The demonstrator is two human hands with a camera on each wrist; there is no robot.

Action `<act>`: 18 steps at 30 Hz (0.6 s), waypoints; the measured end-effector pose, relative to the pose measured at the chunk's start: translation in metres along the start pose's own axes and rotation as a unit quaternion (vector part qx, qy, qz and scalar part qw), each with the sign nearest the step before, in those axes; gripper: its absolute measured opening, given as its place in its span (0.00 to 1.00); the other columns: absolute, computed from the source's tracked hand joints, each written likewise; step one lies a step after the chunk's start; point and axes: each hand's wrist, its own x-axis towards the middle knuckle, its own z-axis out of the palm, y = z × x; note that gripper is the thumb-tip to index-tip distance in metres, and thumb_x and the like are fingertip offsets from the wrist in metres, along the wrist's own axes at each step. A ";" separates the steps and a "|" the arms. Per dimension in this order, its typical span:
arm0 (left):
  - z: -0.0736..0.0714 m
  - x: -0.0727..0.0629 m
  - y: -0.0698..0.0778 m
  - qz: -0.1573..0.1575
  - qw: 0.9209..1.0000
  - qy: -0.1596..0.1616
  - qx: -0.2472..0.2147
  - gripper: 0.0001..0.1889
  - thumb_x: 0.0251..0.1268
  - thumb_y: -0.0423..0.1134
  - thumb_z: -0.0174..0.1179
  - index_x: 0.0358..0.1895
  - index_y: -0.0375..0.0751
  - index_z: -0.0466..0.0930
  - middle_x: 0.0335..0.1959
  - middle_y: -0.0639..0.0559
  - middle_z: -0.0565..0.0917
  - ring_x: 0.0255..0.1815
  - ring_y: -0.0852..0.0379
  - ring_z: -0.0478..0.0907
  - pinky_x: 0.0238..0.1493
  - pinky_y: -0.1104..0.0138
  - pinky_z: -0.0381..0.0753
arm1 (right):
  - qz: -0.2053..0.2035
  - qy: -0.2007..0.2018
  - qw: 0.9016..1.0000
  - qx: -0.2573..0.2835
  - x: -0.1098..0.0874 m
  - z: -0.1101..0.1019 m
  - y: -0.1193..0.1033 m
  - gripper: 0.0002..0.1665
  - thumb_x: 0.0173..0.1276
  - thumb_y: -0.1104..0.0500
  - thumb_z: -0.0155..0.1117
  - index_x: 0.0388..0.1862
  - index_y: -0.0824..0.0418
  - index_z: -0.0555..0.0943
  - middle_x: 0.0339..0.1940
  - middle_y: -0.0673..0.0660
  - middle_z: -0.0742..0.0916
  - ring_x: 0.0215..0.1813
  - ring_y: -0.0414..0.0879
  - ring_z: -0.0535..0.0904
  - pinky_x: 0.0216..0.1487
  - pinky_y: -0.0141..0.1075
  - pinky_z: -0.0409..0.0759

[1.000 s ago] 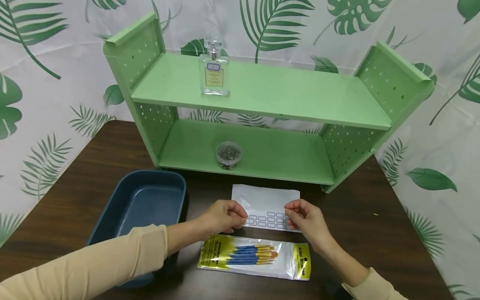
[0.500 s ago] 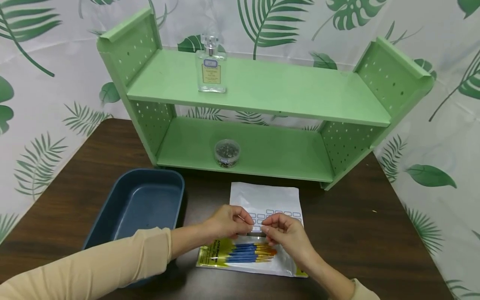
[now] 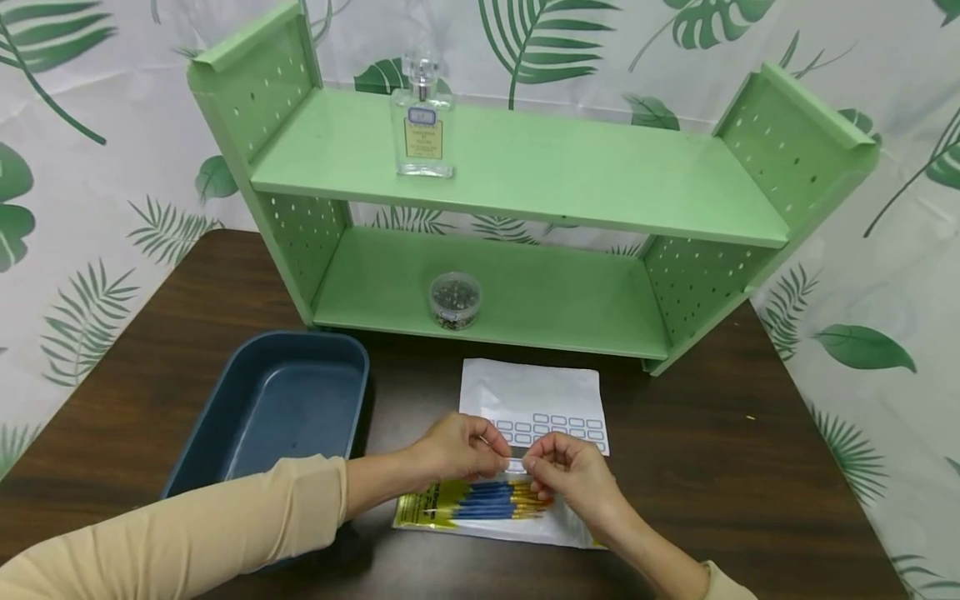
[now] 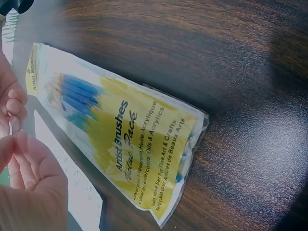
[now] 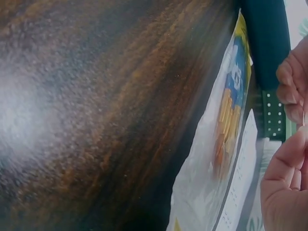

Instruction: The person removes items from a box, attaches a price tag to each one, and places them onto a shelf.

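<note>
Thumb and fingertips of my left hand point(image 3: 463, 447) pinch one end of a small white sticker label point(image 3: 517, 465) with a blue border. The other end is pinched by my right hand point(image 3: 573, 473), so the label spans the short gap between them. Below the hands lies a clear packet of artist brushes point(image 3: 495, 508) with blue handles and a yellow print; in the left wrist view the packet point(image 4: 139, 139) reads "Artist Brushes Value Pack". Just behind it a white sheet of labels point(image 3: 532, 387) lies flat, its blue-bordered rectangles along the near part.
A dark blue bin point(image 3: 300, 400) stands on the left of the brown table point(image 3: 720, 467). At the back is a green two-tier shelf point(image 3: 600, 179). It bears a perfume bottle point(image 3: 424, 137) on top and a round clear tub point(image 3: 455, 300) of small dark pieces below.
Both hands came off the label sheet, the right one moving left, and drew together with a label between them. They now hold it over the brush packet, slightly lower and tilted flatter.
</note>
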 end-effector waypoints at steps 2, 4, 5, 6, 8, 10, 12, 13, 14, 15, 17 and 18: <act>0.001 0.000 -0.001 0.001 1.000 -0.001 0.004 0.04 0.53 0.28 0.65 0.32 0.33 0.80 0.20 0.52 0.82 0.23 0.63 0.76 0.23 0.73 0.75 | 0.004 0.001 1.000 -0.004 -0.001 0.000 0.002 0.12 0.62 0.66 0.63 0.36 0.76 0.74 0.23 0.52 0.80 0.24 0.38 0.76 0.26 0.28 0.77; 0.002 -0.001 -0.002 0.000 1.000 0.001 0.015 0.04 0.52 0.28 0.65 0.32 0.34 0.81 0.20 0.52 0.82 0.22 0.63 0.76 0.22 0.74 0.74 | 0.005 0.000 1.000 -0.011 -0.002 0.001 0.003 0.12 0.62 0.66 0.63 0.36 0.77 0.74 0.23 0.52 0.80 0.23 0.38 0.76 0.25 0.28 0.77; 0.002 -0.001 -0.002 0.000 1.000 0.002 0.022 0.04 0.52 0.29 0.66 0.31 0.34 0.81 0.20 0.52 0.82 0.21 0.63 0.76 0.22 0.74 0.74 | 0.003 -0.003 1.000 -0.014 -0.002 0.001 0.004 0.12 0.62 0.66 0.63 0.36 0.77 0.74 0.23 0.53 0.80 0.23 0.38 0.76 0.25 0.28 0.77; 0.003 -0.001 -0.002 0.000 1.000 0.002 0.028 0.04 0.52 0.29 0.66 0.31 0.35 0.82 0.20 0.53 0.82 0.21 0.63 0.76 0.21 0.73 0.74 | 0.000 -0.005 1.000 -0.018 -0.002 0.001 0.005 0.13 0.62 0.66 0.64 0.36 0.77 0.74 0.22 0.53 0.80 0.23 0.38 0.76 0.25 0.28 0.77; 0.004 -0.002 -0.003 0.001 0.999 0.003 0.041 0.04 0.51 0.29 0.67 0.30 0.35 0.82 0.20 0.53 0.82 0.20 0.63 0.77 0.21 0.73 0.74 | -0.008 -0.013 0.999 -0.029 -0.003 0.001 0.007 0.13 0.62 0.66 0.63 0.36 0.78 0.74 0.22 0.53 0.80 0.22 0.38 0.75 0.25 0.28 0.77; 0.006 -0.002 -0.004 0.001 0.999 0.002 0.052 0.03 0.51 0.30 0.67 0.29 0.35 0.82 0.19 0.53 0.82 0.20 0.63 0.77 0.21 0.73 0.75 | -0.017 -0.017 0.999 -0.042 -0.004 0.002 0.009 0.13 0.61 0.66 0.64 0.35 0.78 0.75 0.21 0.53 0.79 0.21 0.37 0.75 0.24 0.28 0.77; 0.007 -0.002 -0.004 0.000 0.998 0.000 0.057 0.03 0.51 0.29 0.67 0.29 0.35 0.82 0.19 0.53 0.82 0.19 0.64 0.77 0.20 0.73 0.75 | -0.028 -0.020 0.998 -0.058 -0.004 0.002 0.011 0.12 0.61 0.67 0.64 0.34 0.77 0.75 0.20 0.53 0.79 0.20 0.37 0.75 0.22 0.28 0.76; 0.007 -0.001 -0.005 -0.002 0.998 -0.002 0.059 0.03 0.51 0.29 0.67 0.28 0.35 0.82 0.19 0.54 0.82 0.19 0.64 0.78 0.20 0.73 0.75 | -0.033 -0.021 0.997 -0.070 -0.004 0.002 0.012 0.11 0.61 0.67 0.64 0.33 0.77 0.76 0.20 0.53 0.79 0.20 0.36 0.74 0.21 0.28 0.76; 0.008 -0.001 -0.005 -0.003 0.998 -0.003 0.059 0.03 0.51 0.28 0.67 0.28 0.34 0.82 0.19 0.54 0.81 0.19 0.64 0.78 0.20 0.74 0.75 | -0.038 -0.021 0.996 -0.083 -0.004 0.002 0.013 0.10 0.61 0.66 0.64 0.32 0.76 0.76 0.19 0.53 0.79 0.19 0.36 0.74 0.20 0.28 0.75; 0.009 -0.001 -0.006 -0.004 0.998 -0.004 0.062 0.03 0.51 0.28 0.67 0.27 0.34 0.82 0.18 0.54 0.81 0.18 0.64 0.77 0.19 0.74 0.74 | -0.044 -0.022 0.994 -0.096 -0.004 0.002 0.014 0.10 0.61 0.66 0.65 0.31 0.75 0.77 0.19 0.53 0.79 0.19 0.36 0.73 0.19 0.28 0.75; 0.010 -0.001 -0.007 -0.010 0.998 -0.005 0.062 0.03 0.50 0.27 0.67 0.25 0.34 0.82 0.17 0.55 0.80 0.17 0.64 0.77 0.19 0.75 0.75 | -0.054 -0.025 0.991 -0.121 -0.004 0.002 0.016 0.08 0.61 0.66 0.65 0.30 0.73 0.77 0.18 0.53 0.79 0.17 0.35 0.72 0.18 0.28 0.74; 0.011 -0.002 -0.008 -0.012 0.998 -0.006 0.063 0.03 0.50 0.27 0.66 0.25 0.35 0.82 0.16 0.55 0.80 0.17 0.65 0.77 0.19 0.75 0.75 | -0.058 -0.026 0.989 -0.133 -0.004 0.002 0.017 0.08 0.60 0.66 0.65 0.29 0.72 0.77 0.18 0.53 0.79 0.17 0.35 0.71 0.17 0.28 0.73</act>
